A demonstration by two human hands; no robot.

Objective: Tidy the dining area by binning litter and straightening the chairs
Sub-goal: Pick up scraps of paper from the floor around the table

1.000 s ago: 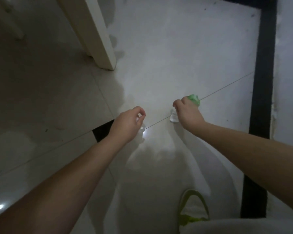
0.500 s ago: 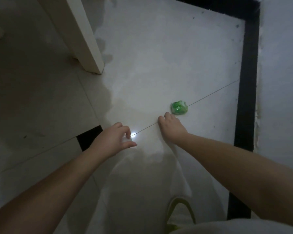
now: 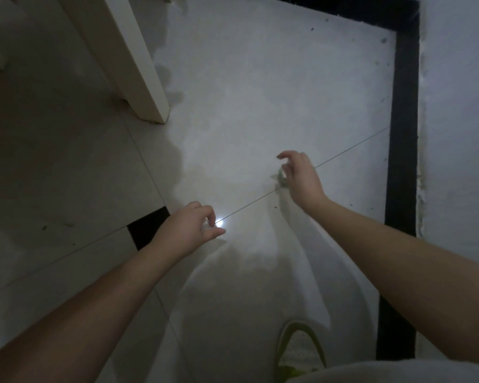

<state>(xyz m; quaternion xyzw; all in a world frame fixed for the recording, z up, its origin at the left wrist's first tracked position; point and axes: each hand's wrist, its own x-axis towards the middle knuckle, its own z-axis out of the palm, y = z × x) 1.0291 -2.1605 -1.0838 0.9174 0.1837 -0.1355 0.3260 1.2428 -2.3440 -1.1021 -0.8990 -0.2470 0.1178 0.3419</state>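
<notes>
The right hand (image 3: 299,175) has come back over the floor (image 3: 246,92), fingers curling round a pale scrap (image 3: 280,176); the green wrapper is gone from sight. At eight o'clock, the left hand (image 3: 191,228) pinches a small clear piece (image 3: 206,226).

Pretty dim shot looking down at a pale tiled floor (image 3: 246,92). The right hand (image 3: 302,178) has its fingers curled over a small pale scrap of litter (image 3: 280,176) on the tile, and the left hand (image 3: 188,230) pinches something tiny near a bright glare spot. A cream furniture leg (image 3: 138,78) stands upper left, a green-trimmed shoe (image 3: 299,352) at the bottom.
</notes>
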